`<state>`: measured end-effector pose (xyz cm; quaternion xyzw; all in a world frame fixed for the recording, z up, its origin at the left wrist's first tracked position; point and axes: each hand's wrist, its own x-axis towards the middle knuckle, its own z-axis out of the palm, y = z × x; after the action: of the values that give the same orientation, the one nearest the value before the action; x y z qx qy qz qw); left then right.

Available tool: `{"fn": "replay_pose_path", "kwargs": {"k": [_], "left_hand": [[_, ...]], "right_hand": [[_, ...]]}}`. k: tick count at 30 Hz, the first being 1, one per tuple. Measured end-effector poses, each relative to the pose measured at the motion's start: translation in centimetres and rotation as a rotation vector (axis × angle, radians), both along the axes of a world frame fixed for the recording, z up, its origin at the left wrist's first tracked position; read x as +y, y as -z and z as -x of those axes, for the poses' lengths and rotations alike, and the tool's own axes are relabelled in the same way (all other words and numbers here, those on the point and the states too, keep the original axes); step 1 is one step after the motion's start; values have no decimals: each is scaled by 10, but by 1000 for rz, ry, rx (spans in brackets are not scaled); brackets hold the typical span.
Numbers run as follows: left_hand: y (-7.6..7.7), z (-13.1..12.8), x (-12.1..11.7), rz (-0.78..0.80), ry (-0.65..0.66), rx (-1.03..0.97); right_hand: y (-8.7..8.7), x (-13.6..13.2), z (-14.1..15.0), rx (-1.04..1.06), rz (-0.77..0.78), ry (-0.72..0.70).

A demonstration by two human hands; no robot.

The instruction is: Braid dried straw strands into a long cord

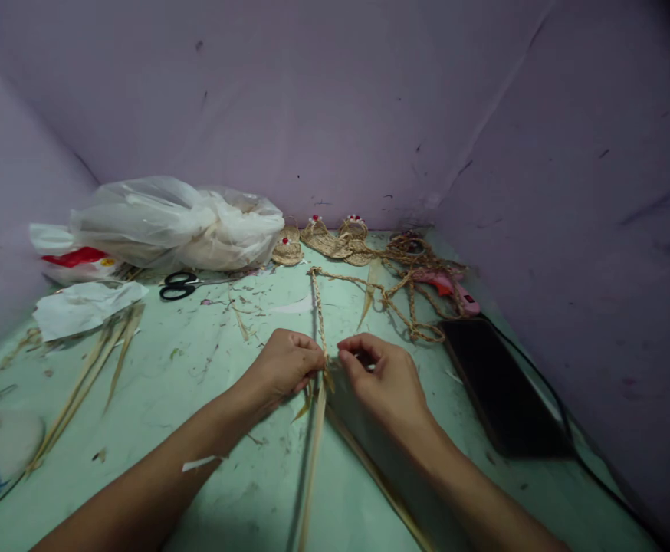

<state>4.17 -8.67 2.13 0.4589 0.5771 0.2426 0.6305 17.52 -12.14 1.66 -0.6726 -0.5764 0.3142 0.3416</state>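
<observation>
A braided straw cord (320, 307) runs down the middle of the table from a bend near the back. My left hand (289, 360) pinches the cord's lower end between thumb and fingers. Below that grip, loose flat straw strands (313, 452) spread toward me, one straight down and another slanting right. Just right of the cord is my right hand (386, 376), its thumb and index finger brought together in a pinch. Whether a thin fibre lies between those fingertips is too small to make out.
Behind lie a tied plastic bag (179, 222), scissors (179, 286) and woven straw pieces with red beads (326, 239). To the right are coiled cord (409, 249), a pink tool (447, 290) and a dark phone-like device (501, 387) with a cable. Straw strips (90, 368) lie left.
</observation>
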Motion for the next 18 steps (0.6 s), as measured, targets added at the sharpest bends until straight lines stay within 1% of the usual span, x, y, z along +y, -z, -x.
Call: {"fn": "replay_pose_path", "kwargs": {"k": [1, 3, 7, 9, 13, 16, 18], "left_hand": [[-1, 0, 0, 5, 4, 2], [-1, 0, 0, 4, 18, 7], [-1, 1, 1, -11, 35, 5], [-1, 2, 1, -15, 43, 4], [-1, 2, 0, -2, 40, 1], [0, 2, 1, -12, 50, -5], [1, 2, 2, -45, 64, 19]], "right_hand": [[0, 3, -2, 31, -2, 20], [3, 7, -2, 150, 34, 5], [8, 12, 4, 504, 260, -83], [7, 12, 6, 604, 343, -94], [3, 14, 5, 602, 352, -79], [4, 15, 4, 593, 353, -74], [5, 14, 3, 544, 308, -43]]}}
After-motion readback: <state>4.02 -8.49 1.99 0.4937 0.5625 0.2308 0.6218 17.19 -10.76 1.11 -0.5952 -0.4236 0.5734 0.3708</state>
